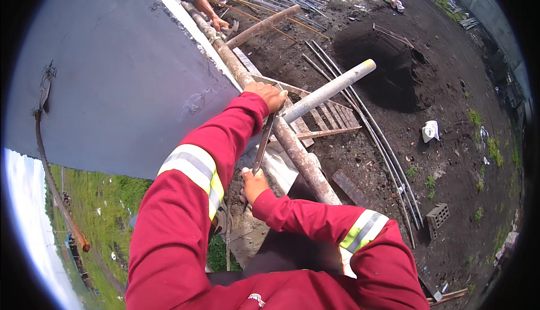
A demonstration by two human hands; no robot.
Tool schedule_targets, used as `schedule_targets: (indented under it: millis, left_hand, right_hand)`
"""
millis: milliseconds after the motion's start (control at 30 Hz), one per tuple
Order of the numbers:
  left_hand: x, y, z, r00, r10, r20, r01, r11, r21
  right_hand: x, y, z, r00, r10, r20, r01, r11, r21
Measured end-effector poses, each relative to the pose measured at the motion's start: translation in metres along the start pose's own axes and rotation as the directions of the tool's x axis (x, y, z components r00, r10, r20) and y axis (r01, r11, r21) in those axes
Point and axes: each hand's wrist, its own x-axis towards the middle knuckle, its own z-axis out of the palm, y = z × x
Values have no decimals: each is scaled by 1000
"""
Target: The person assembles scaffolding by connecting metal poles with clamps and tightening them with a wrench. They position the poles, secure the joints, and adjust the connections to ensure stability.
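Dark dirt, grey wall | right grip clamped on metal bar | left grip at pipe, closure unclear

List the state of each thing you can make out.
Mottled brown-white round metal pipe, slanting, stained
Pale yellow-tipped round pipe, outer end free
Dark slim metal bar, slanting, held
Left hand, curled beside pipes, grasp partly hidden
Right hand, gripping bar
White plastic-looking bag, crumpled
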Motion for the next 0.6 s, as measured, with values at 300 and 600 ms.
schedule_targets:
  millis: [300,600]
  left_hand:
    - [3,-5,7,999,45,-21,-46,998,-36]
    - [-2,-1,-1,995,97,10,-97,995,-14]
  right_hand:
    - [-10,-90,-155,756,521,396,-494,851,-177]
    - [61,-206,-227,980,104,168,184,-170,-968]
